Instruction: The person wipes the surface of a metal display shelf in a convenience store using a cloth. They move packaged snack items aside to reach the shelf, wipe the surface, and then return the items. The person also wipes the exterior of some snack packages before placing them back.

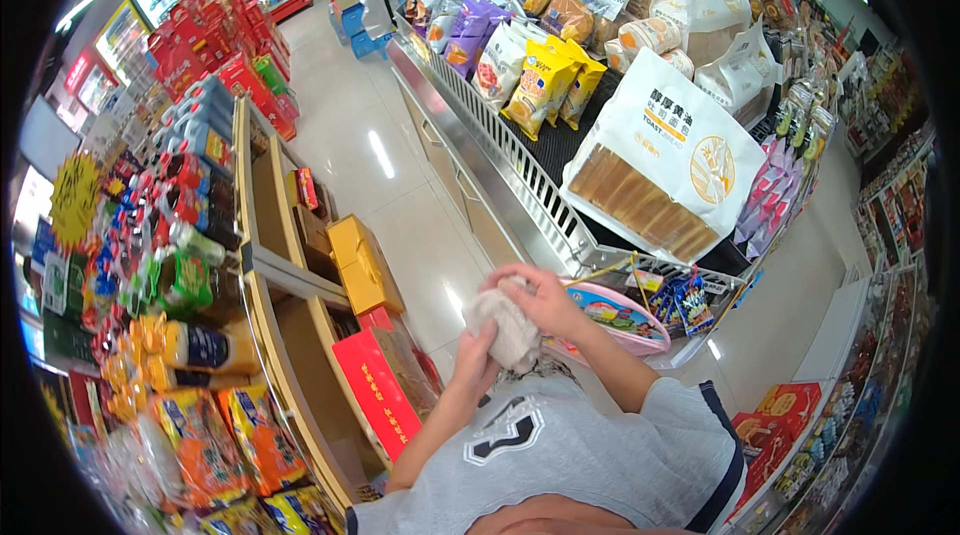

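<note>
A crumpled off-white cloth (504, 325) is bunched between my two hands in front of my chest. My left hand (474, 356) grips its lower left side, with the thumb pressed along it. Fingers of my right hand (546, 301) curl over the top and right of the same cloth. Just beyond the hands is the corner of a metal-railed display stand (559, 235). On it leans a large white bag of sliced toast bread (660, 160). Below the stand's corner hangs a pink-rimmed oval toy package (626, 321), partly hidden by my right forearm.
Yellow snack bags (544, 89) and purple packets (469, 32) sit along the stand's rail. To the left, wooden shelving (262, 265) carries several bottles and snack bags. A yellow box (364, 265) and a red box (382, 385) jut into the tiled aisle (375, 152).
</note>
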{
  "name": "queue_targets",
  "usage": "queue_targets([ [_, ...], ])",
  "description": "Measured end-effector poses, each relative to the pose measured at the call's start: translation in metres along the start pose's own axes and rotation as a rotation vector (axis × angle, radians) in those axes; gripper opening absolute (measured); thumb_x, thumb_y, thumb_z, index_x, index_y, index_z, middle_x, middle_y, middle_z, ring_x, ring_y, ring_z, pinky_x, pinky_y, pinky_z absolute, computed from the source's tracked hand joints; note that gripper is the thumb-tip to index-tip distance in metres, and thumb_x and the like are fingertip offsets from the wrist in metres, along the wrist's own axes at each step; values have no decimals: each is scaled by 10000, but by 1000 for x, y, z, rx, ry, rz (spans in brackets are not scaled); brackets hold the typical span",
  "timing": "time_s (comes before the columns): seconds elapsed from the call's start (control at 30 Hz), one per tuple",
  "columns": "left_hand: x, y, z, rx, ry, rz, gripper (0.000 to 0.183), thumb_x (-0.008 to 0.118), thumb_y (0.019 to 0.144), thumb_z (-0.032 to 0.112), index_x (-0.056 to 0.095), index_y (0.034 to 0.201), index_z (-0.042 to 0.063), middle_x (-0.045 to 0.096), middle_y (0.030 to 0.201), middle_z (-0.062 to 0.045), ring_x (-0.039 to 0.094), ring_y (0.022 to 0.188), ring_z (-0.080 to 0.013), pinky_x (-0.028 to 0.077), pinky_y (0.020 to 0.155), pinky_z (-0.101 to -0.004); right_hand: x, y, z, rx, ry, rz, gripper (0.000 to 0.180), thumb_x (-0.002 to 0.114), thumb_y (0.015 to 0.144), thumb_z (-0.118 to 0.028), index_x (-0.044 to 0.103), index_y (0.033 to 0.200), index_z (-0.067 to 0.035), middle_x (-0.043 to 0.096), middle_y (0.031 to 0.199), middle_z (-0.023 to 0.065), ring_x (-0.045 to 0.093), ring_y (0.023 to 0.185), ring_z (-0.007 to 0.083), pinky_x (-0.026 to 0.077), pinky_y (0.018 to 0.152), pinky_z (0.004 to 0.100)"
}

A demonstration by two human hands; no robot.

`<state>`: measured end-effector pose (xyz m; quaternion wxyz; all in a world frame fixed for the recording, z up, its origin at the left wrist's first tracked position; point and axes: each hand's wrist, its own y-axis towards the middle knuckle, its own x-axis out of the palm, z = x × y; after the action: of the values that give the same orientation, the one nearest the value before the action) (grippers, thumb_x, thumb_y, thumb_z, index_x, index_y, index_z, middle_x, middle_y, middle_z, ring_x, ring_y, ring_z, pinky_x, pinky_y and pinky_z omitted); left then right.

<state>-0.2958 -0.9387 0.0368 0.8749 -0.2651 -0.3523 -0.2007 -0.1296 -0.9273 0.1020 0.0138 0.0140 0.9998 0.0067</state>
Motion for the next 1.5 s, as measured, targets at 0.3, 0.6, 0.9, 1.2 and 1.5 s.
queue_targets([
  [0.3,33,131,84,116,431,-10,439,447,1003,286,379,1348,23,483,1263,-88,477,1138,-168,401,976,-330,-12,82,7,-510,-647,456,505,660,808,-136,518,1282,-40,455,1359,202,457,1231,403,336,1060,448],
  [0.6,70,298,155,49,763,-666,401,556,943,155,480,1296,-20,589,1194,-104,544,1128,-170,437,952,-340,-40,178,29,-212,-248,1037,462,611,816,-19,509,1265,14,501,1282,238,502,1182,364,408,986,398],
  [0.9,71,541,220,622,1291,-563,814,738,773,106,246,1390,-93,392,1336,-273,422,1245,-342,329,1058,-383,-66,335,6,-131,-723,1093,431,612,759,3,578,1188,-22,449,1337,230,505,1182,372,417,990,405],
  [1.2,82,590,216,203,994,-808,901,799,689,90,258,1399,-32,509,1258,-202,539,1139,-259,452,952,-345,-157,324,-33,-79,-1039,1577,390,562,851,-37,515,1235,14,457,1327,212,455,1223,369,348,1039,395],
  [1.5,82,607,208,48,881,-901,899,804,671,65,278,1394,-19,540,1240,-169,566,1090,-214,474,922,-329,-220,340,18,-62,-900,1555,357,628,856,-117,559,1191,-12,545,1207,178,531,1128,319,414,976,361],
])
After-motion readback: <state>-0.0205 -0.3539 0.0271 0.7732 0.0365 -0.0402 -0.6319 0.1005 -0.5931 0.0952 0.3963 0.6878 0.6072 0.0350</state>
